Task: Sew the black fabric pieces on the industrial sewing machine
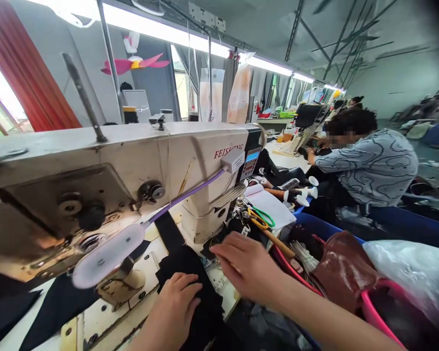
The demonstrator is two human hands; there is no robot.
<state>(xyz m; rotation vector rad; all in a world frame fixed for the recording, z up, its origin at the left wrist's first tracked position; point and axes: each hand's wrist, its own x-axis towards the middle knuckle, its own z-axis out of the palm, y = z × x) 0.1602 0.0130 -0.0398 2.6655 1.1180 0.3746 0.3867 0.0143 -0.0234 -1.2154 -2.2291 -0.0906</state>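
Observation:
A black fabric piece (205, 297) with jagged edges lies on the machine bed. My left hand (179, 304) grips it from the near side, fingers bent over its surface. To the right, my right hand (245, 263) is closed in a pinch beside the foot of the sewing machine (175, 146). At its fingertips is a small dark item; what it is, I cannot make out. The machine's needle area is on the left, partly behind a pale lamp (109, 258) on a purple flexible neck. More black fabric (62, 302) lies left of the machine post.
Yellow- and green-handled scissors (261, 218) lie by an open notebook (270, 207). A wooden-handled tool (280, 243) rests nearby. Right of me are a pink-rimmed basin (375, 312), brown leather (346, 268) and clear plastic (417, 273). A co-worker (373, 165) sits bent forward farther along.

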